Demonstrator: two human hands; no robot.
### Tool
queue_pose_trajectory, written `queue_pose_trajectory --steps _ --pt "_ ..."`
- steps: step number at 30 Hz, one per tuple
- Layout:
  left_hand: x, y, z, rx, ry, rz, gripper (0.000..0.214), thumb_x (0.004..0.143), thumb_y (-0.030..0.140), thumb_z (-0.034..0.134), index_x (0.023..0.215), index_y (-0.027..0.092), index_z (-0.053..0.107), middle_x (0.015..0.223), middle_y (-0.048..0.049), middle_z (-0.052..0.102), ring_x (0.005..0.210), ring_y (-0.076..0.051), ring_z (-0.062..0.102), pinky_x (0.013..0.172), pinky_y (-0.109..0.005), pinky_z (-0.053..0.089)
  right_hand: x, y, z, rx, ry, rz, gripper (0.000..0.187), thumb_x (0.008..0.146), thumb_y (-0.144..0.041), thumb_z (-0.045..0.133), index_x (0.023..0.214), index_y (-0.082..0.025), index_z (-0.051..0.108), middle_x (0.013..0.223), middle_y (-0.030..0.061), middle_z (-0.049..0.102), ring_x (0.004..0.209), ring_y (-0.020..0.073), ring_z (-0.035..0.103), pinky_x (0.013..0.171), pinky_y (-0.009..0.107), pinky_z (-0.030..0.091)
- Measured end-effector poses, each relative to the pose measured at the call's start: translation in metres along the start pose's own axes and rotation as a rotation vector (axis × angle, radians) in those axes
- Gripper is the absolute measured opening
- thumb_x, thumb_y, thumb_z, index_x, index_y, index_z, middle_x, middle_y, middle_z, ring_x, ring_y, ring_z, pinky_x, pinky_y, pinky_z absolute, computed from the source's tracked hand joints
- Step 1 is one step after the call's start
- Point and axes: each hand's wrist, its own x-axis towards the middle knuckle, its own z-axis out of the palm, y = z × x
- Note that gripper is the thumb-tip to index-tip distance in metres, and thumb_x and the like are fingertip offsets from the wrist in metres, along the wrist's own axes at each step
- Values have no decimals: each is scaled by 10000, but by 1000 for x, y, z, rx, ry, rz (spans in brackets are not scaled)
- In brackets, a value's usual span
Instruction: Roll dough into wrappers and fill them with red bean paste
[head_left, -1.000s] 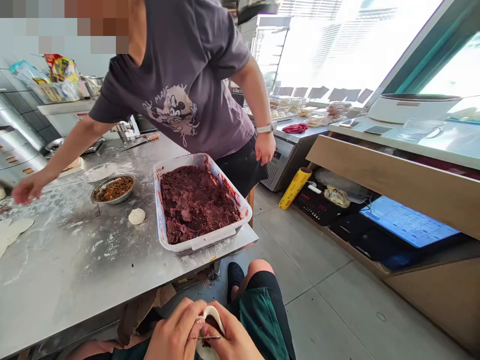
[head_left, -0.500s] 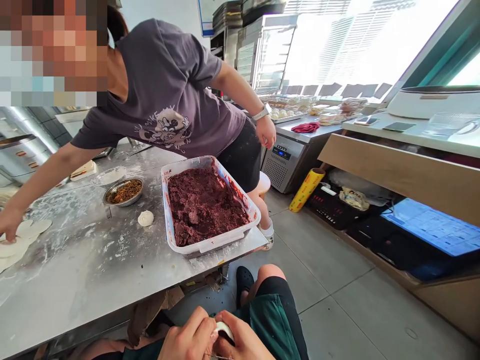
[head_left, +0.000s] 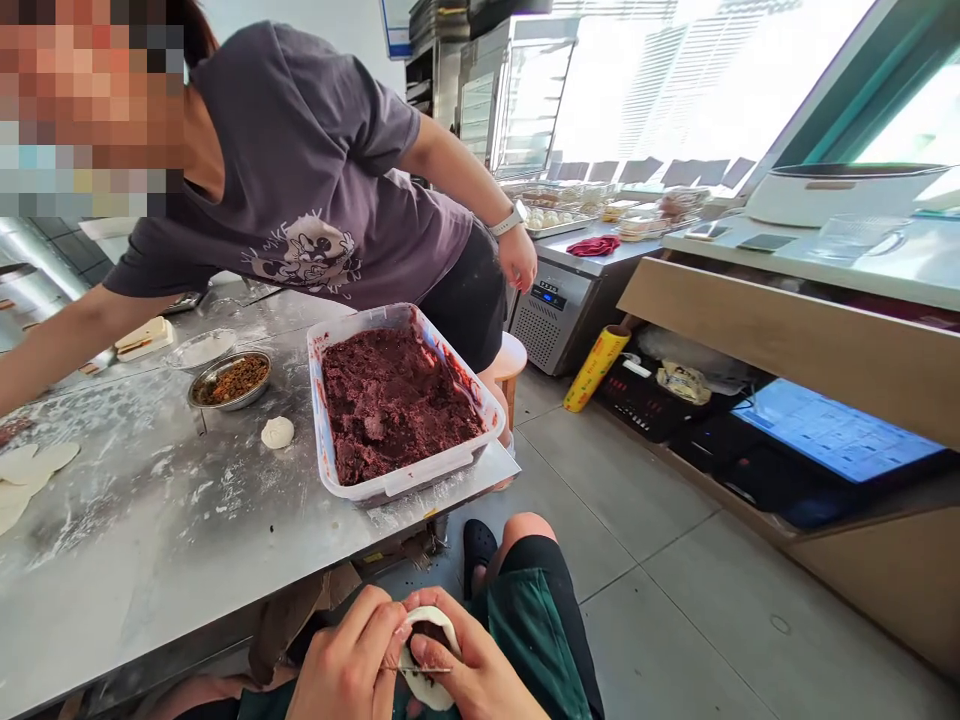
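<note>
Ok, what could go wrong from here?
The dough wrapper between the left hand and right hand is open and not over the table, so its dark filling might drop out. The paste tub stands near the table's edge, with a co-worker leaning behind it; a bump could perhaps shift it.

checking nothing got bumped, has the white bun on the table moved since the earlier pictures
No, the bun keeps its place left of the plastic tub.

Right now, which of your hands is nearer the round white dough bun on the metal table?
Left: the left hand is below and right of the bun in view; the right hand, farther right.
</note>
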Motion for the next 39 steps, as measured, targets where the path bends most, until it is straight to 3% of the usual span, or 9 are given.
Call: queue_pose_trajectory --steps 4,8,12,16,20,24,29,34,39 --pt "1 0 2 37 -71 75 294 1019 187 405 1265 225 562 1018 -30 718 768 -112 756 616 -164 582 0 -2 2 -114 -2 11 290 934 -510 652 1042 -247 594 917 -23 602 785 168 594 715 306 514" --pt "2 2 4 36 -53 54 177 1020 191 437 1075 239 598 906 -3 684 698 -106 731 595 -162 569 2 -5 3 -125 55 53 304 916 -535 633 984 -245 570 784 -55 552 649 143 529 593 280 495" --pt "1 2 8 73 -61 135 326 1002 166 393 1281 202 558 992 -34 716 684 -113 733 588 -181 579 2 -6 2 -280 70 18 232 894 -459 651 917 -239 582 786 -51 523 660 134 493 558 249 434" --pt "-2 0 12 89 -53 114 185 1004 181 442 1081 239 599 891 -2 689 675 -121 731 529 -192 544 3 -7 -2 -272 40 93 166 896 -382 587 943 -228 549 756 -52 482 665 132 465 545 242 383" --pt "-1 -1 14 114 -84 177 335 990 163 404 1281 199 565 956 -22 696 617 -117 707 490 -220 522 4 -7 -6 -446 44 58 103 859 -279 604 889 -225 521 813 -37 507 713 130 454 574 242 363" --pt "0 1 15 118 -88 140 176 1002 196 431 1028 235 600 862 -1 658 611 -128 698 476 -233 505 6 -8 -9 -446 11 145 74 870 -251 520 937 -231 498 751 -57 469 652 122 424 539 253 336" --pt "-1 0 15 147 -136 138 354 970 146 420 1289 215 559 971 -5 702 608 -125 707 505 -239 536 6 -16 -11 -562 -17 39 181 786 -181 645 903 -226 514 821 -45 495 737 129 433 613 251 378" --pt "3 -4 8 73 -61 72 243 1019 214 418 1184 233 595 982 -17 711 792 -128 758 594 -204 573 4 -13 -11 -162 -100 59 270 924 -443 623 1057 -235 514 877 -32 503 769 157 520 685 304 471" --pt "7 1 5 66 -20 91 256 1022 198 372 1127 237 602 922 -7 713 753 -129 754 556 -212 563 5 -6 -9 -205 -102 14 397 962 -599 555 1088 -231 477 871 -25 528 740 148 503 656 301 424"
